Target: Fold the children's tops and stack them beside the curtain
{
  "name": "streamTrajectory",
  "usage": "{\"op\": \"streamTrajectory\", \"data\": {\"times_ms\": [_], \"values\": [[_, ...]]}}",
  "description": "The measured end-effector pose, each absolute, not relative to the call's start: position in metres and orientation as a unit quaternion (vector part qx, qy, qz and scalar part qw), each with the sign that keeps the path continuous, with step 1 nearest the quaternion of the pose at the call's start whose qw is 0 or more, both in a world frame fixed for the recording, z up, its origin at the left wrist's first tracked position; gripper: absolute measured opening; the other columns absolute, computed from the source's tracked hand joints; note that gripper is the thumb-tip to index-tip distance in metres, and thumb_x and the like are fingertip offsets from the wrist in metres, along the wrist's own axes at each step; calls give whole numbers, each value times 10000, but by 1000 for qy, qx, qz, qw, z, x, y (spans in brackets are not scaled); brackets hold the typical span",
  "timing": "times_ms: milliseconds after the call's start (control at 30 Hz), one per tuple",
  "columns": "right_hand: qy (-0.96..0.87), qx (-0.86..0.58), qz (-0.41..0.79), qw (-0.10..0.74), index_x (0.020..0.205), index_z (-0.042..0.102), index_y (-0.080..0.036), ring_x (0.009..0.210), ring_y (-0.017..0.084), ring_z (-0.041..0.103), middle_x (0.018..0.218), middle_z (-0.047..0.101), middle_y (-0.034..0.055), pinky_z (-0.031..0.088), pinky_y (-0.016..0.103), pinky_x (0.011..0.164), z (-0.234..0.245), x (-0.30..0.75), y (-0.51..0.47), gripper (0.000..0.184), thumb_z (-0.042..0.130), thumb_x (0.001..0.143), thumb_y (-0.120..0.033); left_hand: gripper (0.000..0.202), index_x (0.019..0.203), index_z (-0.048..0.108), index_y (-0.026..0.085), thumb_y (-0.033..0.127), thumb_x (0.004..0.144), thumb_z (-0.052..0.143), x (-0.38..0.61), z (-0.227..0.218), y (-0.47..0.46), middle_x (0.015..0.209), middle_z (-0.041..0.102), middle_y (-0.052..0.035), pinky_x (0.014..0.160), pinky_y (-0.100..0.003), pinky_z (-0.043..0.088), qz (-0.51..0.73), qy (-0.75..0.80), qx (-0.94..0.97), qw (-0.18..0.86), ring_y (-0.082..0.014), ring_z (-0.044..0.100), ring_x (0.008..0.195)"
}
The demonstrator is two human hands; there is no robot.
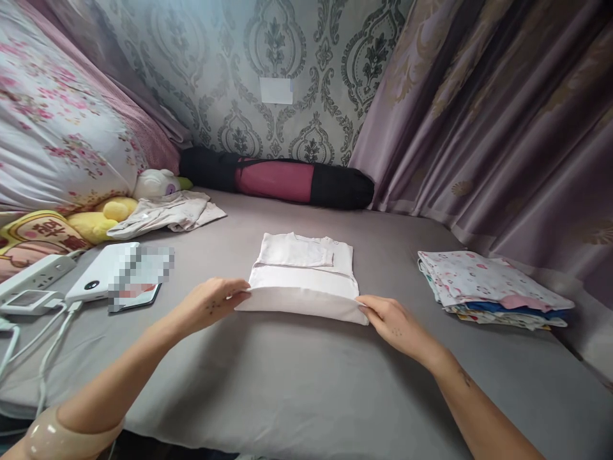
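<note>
A small pale pink shirt lies partly folded on the grey bed sheet, its neck toward the wall. My left hand pinches the near left corner of the shirt's folded lower edge. My right hand pinches the near right corner. That near edge is lifted slightly off the sheet between both hands. A sleeve is folded across the shirt's upper part.
A stack of folded patterned clothes sits at the right by the curtain. A crumpled beige garment, plush toys, a white power bank, a phone and a power strip lie left. A black-and-pink roll rests against the wall.
</note>
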State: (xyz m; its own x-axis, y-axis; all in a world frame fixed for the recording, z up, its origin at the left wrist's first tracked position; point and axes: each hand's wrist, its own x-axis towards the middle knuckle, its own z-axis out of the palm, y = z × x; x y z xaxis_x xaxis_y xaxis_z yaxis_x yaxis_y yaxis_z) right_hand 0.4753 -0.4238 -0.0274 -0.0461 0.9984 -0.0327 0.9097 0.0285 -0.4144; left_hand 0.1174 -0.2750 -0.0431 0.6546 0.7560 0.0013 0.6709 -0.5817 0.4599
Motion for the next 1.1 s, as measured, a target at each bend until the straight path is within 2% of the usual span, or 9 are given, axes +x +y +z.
{"op": "streamTrajectory", "data": {"times_ms": [200,300,433,700,833,1100], "values": [[-612,-757,146,175,1023,674,-262,788,202,634,884,717,24,418,261,661,-45,487,-392,308,410,922,-387,363,861,650,206,501,867,438,139,-48,-246,679,605,-3,584,-242,376,165,474,837,219,-159,539,644],[-585,-781,120,183,1006,679,-240,774,192,624,871,715,33,397,250,645,-52,491,-373,295,437,907,-376,342,882,648,200,450,857,417,154,-57,-230,718,621,-19,600,-253,380,199,494,823,198,-173,550,677],[-554,-806,94,185,1024,671,-212,853,192,629,937,720,56,396,245,693,-61,496,-347,278,458,915,-355,297,899,640,205,377,850,403,175,-64,-212,792,660,-43,618,-260,380,219,530,801,171,-194,581,738],[-524,-841,66,121,1098,641,-190,1003,240,639,1088,699,118,411,280,738,-71,504,-309,320,369,972,-303,234,897,605,218,304,898,388,204,-66,-189,939,681,-72,631,-275,349,204,578,779,130,-229,604,886],[-505,-851,84,117,1155,629,-178,1033,253,640,1134,685,141,435,300,773,-72,507,-296,346,357,969,-284,248,955,597,220,315,926,369,210,-73,-178,1033,674,-86,661,-288,362,204,580,779,122,-241,598,956],[-468,-870,94,119,1188,603,-167,1077,261,636,1158,670,158,460,319,820,-72,506,-278,357,337,981,-285,296,1039,565,199,312,972,300,222,-78,-165,1080,657,-110,712,-304,395,188,573,794,76,-246,597,990]]}}
